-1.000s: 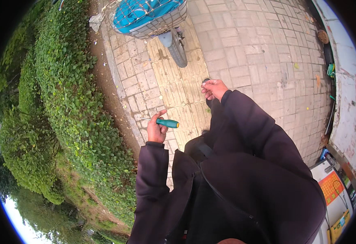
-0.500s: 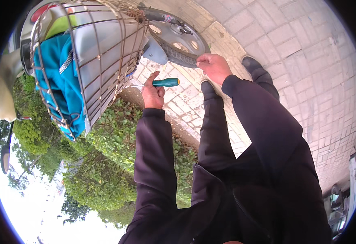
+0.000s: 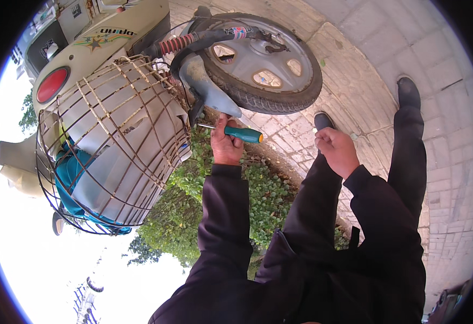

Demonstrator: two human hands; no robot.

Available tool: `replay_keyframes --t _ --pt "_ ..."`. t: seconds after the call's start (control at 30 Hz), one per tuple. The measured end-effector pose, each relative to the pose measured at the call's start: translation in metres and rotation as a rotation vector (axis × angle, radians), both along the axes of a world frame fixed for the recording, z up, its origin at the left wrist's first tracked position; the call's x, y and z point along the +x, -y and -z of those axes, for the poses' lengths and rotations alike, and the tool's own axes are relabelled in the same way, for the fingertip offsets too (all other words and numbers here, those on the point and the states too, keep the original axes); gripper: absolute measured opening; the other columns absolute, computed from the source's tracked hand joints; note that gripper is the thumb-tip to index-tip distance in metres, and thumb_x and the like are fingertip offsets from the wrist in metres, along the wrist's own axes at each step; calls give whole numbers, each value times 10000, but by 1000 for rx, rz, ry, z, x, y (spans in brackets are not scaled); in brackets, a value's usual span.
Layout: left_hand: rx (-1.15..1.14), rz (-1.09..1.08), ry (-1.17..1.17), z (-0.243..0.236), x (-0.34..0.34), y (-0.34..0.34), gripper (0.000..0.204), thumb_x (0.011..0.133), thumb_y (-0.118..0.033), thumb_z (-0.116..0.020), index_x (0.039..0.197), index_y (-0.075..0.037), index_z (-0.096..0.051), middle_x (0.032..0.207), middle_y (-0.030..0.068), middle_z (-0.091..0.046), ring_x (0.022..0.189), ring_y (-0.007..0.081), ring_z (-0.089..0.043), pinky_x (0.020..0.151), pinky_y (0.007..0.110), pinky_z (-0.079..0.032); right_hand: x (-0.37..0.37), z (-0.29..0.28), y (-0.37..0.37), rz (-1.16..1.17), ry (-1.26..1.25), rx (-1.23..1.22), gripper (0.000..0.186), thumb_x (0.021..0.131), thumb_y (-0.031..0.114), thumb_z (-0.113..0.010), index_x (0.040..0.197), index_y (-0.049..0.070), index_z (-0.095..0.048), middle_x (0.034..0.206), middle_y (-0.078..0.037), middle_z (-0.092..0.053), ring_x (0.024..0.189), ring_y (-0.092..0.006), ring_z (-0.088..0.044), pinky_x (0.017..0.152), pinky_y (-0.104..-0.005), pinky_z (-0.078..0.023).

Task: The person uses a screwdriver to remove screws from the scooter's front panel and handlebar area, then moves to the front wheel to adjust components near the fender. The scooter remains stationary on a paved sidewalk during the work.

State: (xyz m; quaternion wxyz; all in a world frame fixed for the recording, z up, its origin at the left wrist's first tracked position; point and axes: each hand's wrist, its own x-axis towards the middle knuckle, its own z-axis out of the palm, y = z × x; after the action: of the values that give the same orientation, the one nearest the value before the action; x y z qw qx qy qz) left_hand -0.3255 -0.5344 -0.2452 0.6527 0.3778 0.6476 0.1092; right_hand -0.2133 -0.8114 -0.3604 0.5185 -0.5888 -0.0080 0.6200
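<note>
My left hand point(image 3: 226, 147) is closed around a screwdriver point(image 3: 245, 134) with a green handle and an orange end cap. Its thin metal shaft points left toward the basket. The fingertips of that hand are at the lower tip of a grey mudguard point(image 3: 206, 86); whether they touch it I cannot tell. Beside the guard is the scooter's front wheel point(image 3: 279, 103), with a black tyre and grey spokes. My right hand point(image 3: 338, 152) is apart from the wheel, thumb and fingers pinched together. A tiny pale speck shows at its fingertips, too small to name.
A rusty wire basket point(image 3: 115, 124) on the scooter holds a blue cloth point(image 3: 73, 175) and pale sheeting. Behind it is the cream scooter body point(image 3: 93, 59) with a red reflector point(image 3: 52, 85). Green shrubs point(image 3: 190, 208) grow below, beside the brick paving point(image 3: 452, 124).
The view has shifted, showing more of the wheel and scooter. My right hand has come away from the tyre. My left hand, still holding the screwdriver, is now nearer the mudguard tip.
</note>
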Motion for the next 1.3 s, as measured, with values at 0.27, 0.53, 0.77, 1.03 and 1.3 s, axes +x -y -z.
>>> replay_keyframes --t 0.27,0.53,0.77,1.03,1.3 --pt "-115 -30 152 12 6 7 283 1057 -390 -578 961 -125 -560 602 -38 -352 467 111 -352 416 288 -311 39 -12 -9 45 64 56 148 933 94 -675 1018 -27 -673 813 -116 -693 727 -203 -651 702 -341 -516" --pt "-125 -13 146 9 7 8 297 1055 -404 -573 964 -121 -557 599 -32 -374 464 116 -373 404 274 -312 39 -13 -23 39 71 55 154 933 83 -673 1030 -36 -667 820 -113 -695 723 -184 -656 703 -326 -523" --pt "-51 46 -2 6 -2 6 313 1054 -457 -554 1033 -146 -583 606 -38 -332 472 105 -320 409 283 -281 48 -11 -37 29 98 74 164 931 70 -673 1053 -39 -669 858 -134 -707 765 -221 -698 730 -331 -544" --pt "-25 44 88 12 -8 6 371 1041 -437 -591 865 -117 -531 612 -3 -441 435 120 -382 413 275 -316 60 -15 -50 -57 204 89 381 868 83 -718 1240 41 -648 1157 -141 -688 942 -313 -696 826 -400 -562" --pt "-99 58 111 7 -4 1 301 1043 -394 -598 977 -101 -611 585 -17 -413 436 118 -361 438 292 -303 62 -13 -87 -263 486 279 801 796 49 -736 1537 133 -443 1619 -76 -400 1450 -296 -438 1143 -422 -439"
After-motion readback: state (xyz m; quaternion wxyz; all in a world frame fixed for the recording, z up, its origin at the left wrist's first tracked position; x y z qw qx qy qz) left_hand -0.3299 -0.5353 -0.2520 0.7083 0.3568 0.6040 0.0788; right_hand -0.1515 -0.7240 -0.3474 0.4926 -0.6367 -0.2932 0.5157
